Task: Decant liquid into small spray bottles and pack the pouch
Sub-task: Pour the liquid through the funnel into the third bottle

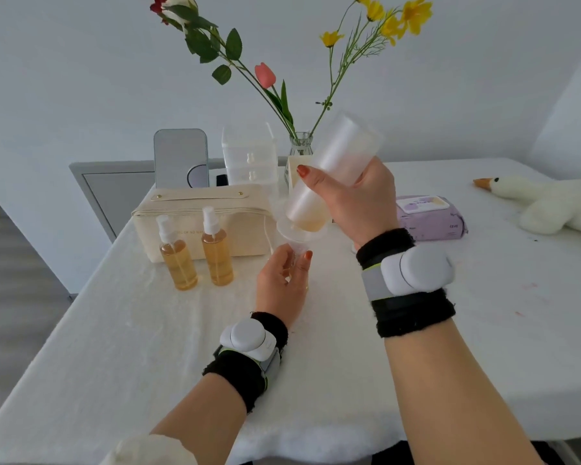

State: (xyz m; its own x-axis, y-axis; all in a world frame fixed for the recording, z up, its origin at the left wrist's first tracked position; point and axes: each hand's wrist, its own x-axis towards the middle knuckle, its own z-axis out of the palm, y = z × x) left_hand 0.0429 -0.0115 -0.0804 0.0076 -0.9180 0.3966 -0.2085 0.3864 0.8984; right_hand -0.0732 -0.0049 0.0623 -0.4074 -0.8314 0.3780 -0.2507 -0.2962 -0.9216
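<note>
My right hand (356, 199) grips a large frosted bottle (329, 169), tipped mouth-down, with amber liquid pooled at its lower end. Its mouth sits over a clear funnel (294, 234). My left hand (282, 283) holds the small clear bottle under the funnel; that bottle is mostly hidden by my fingers. Two small spray bottles (178, 253) (216, 248) with amber liquid and white pump tops stand upright to the left, in front of a cream pouch (245, 226).
Behind the pouch stand a mirror (181, 159), a clear drawer box (249, 156) and a glass vase (301, 149) of flowers. A purple wipes pack (430, 218) lies right of my right hand. A plush goose (547, 203) lies at the far right. White cloth covers the table (148, 330).
</note>
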